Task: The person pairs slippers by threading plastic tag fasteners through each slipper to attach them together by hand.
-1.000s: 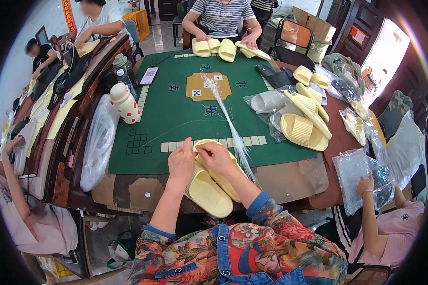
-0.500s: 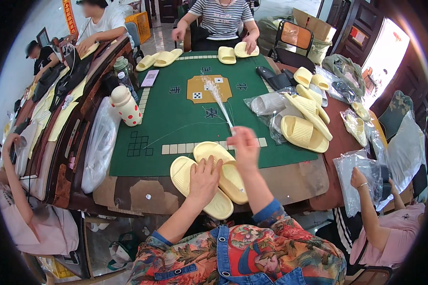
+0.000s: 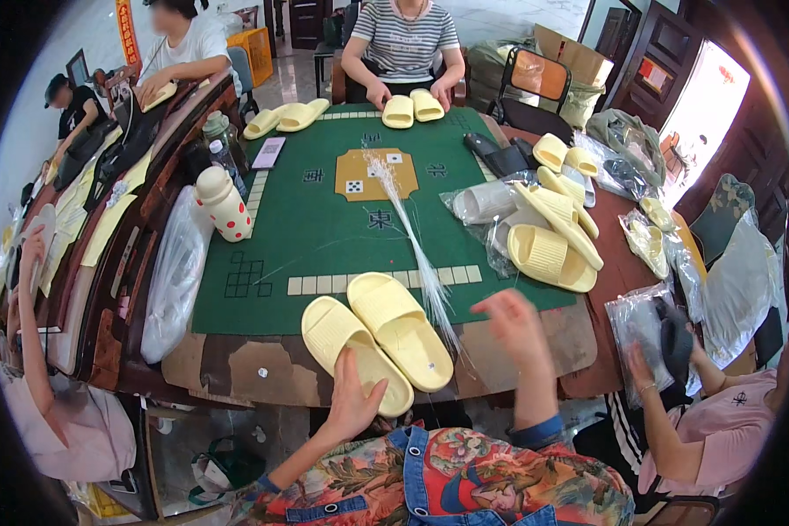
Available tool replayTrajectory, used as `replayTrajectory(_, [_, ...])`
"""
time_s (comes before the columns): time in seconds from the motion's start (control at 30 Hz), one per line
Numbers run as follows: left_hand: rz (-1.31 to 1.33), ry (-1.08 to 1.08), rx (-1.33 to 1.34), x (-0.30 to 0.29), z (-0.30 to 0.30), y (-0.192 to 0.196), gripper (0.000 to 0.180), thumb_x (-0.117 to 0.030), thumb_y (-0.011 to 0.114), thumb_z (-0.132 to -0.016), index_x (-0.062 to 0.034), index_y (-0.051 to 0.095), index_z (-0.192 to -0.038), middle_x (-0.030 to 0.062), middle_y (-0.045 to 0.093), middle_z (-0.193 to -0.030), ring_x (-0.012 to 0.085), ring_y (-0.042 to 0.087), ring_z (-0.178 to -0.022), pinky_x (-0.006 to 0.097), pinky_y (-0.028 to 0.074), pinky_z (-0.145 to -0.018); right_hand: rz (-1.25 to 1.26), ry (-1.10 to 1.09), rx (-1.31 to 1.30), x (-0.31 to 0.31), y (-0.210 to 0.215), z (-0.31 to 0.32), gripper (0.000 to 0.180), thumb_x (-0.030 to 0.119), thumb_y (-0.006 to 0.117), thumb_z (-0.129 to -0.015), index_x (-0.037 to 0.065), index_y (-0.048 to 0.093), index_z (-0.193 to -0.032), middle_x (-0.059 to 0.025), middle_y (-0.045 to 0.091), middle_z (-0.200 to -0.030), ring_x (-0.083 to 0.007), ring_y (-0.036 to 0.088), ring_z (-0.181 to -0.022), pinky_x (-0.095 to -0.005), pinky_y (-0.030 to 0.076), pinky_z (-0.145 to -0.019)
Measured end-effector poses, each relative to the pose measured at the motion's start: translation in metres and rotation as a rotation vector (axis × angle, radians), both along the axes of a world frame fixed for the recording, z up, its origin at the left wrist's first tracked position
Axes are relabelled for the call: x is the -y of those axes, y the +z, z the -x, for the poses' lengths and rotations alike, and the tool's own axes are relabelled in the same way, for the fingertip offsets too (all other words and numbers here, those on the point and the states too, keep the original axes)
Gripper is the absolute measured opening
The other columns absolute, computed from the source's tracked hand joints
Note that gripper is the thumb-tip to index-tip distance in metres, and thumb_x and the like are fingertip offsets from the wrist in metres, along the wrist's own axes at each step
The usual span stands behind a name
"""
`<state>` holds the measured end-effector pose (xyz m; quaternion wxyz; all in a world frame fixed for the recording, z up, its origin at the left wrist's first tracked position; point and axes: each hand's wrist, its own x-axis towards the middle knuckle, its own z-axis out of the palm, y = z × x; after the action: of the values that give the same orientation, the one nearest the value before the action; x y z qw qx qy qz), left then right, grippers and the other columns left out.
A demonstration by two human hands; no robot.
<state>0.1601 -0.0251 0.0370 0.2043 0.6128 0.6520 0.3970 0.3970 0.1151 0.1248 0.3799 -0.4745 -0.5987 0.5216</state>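
Note:
Two pale yellow slippers lie side by side at the near edge of the green game table [image 3: 324, 237]. My left hand [image 3: 352, 405] rests on the heel of the left slipper [image 3: 346, 346]. The right slipper [image 3: 403, 326] lies free beside it. My right hand [image 3: 515, 323] hovers blurred to the right of the pair, fingers apart, holding nothing. A bundle of thin white plastic strands [image 3: 412, 241] runs from the table's middle toward the slippers, ending just left of my right hand.
A pile of yellow slippers [image 3: 552, 237] and clear plastic bags [image 3: 482, 203] sits at the right. A white bottle with red dots [image 3: 223, 203] stands at the left. A person opposite holds a slipper pair [image 3: 412, 107]. Other people sit left and right.
My right hand has left the slippers and swung out to the right. The pair now lies flat at the table edge, and my left hand has slid down to the left slipper's heel.

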Motion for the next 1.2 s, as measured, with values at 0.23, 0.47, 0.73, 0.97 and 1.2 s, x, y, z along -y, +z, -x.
replayTrajectory(0.23, [0.038,0.169,0.206,-0.051,0.008,-0.025,0.067,-0.023,0.066,-0.072,0.0082,0.028,-0.118,0.0312,0.038,-0.115,0.0440,0.034,-0.110,0.046,0.027,-0.095,-0.364,0.114,0.435,0.012,-0.083,0.078,0.030,0.011,0.053,-0.080,0.001,0.053,-0.108,-0.0219,0.059,-0.093,-0.0366,0.057,-0.087,-0.0395,0.046,-0.073])
replayTrajectory(0.47, [0.050,0.557,-0.257,-0.086,0.052,-0.019,0.033,-0.020,0.064,-0.066,0.0022,0.051,-0.086,0.0201,0.054,-0.094,0.0371,0.045,-0.096,0.048,0.031,-0.084,-0.378,0.284,0.281,0.027,-0.077,0.105,0.029,0.009,0.049,-0.084,0.002,0.052,-0.113,-0.0220,0.057,-0.102,-0.0346,0.055,-0.096,-0.0338,0.045,-0.078])
replayTrajectory(0.73, [0.154,0.745,-0.454,-0.043,0.185,-0.031,0.026,-0.017,0.065,-0.064,0.0015,0.054,-0.079,0.0227,0.054,-0.090,0.0399,0.046,-0.094,0.050,0.034,-0.081,-0.063,0.216,0.182,0.028,-0.027,0.071,0.021,0.013,0.052,-0.087,-0.001,0.059,-0.100,-0.0071,0.063,-0.079,-0.0100,0.059,-0.075,-0.0235,0.046,-0.065])
replayTrajectory(0.97, [-0.066,0.693,-0.560,-0.023,0.287,-0.055,0.032,-0.022,0.066,-0.070,0.0073,0.057,-0.079,0.0274,0.056,-0.086,0.0434,0.051,-0.084,0.048,0.039,-0.075,-0.125,0.086,0.144,0.032,-0.032,0.039,0.019,0.010,0.049,-0.087,-0.002,0.059,-0.098,-0.0034,0.061,-0.077,-0.0081,0.055,-0.072,-0.0214,0.043,-0.065])
replayTrajectory(1.2, [0.118,0.673,-0.335,-0.016,0.240,-0.020,0.045,-0.028,0.060,-0.079,0.0091,0.049,-0.101,0.0289,0.050,-0.099,0.0414,0.044,-0.098,0.046,0.034,-0.085,-0.222,0.065,0.235,0.021,-0.010,-0.001,0.018,0.013,0.050,-0.088,0.000,0.061,-0.094,-0.0027,0.059,-0.074,-0.0075,0.052,-0.065,-0.0216,0.042,-0.059])
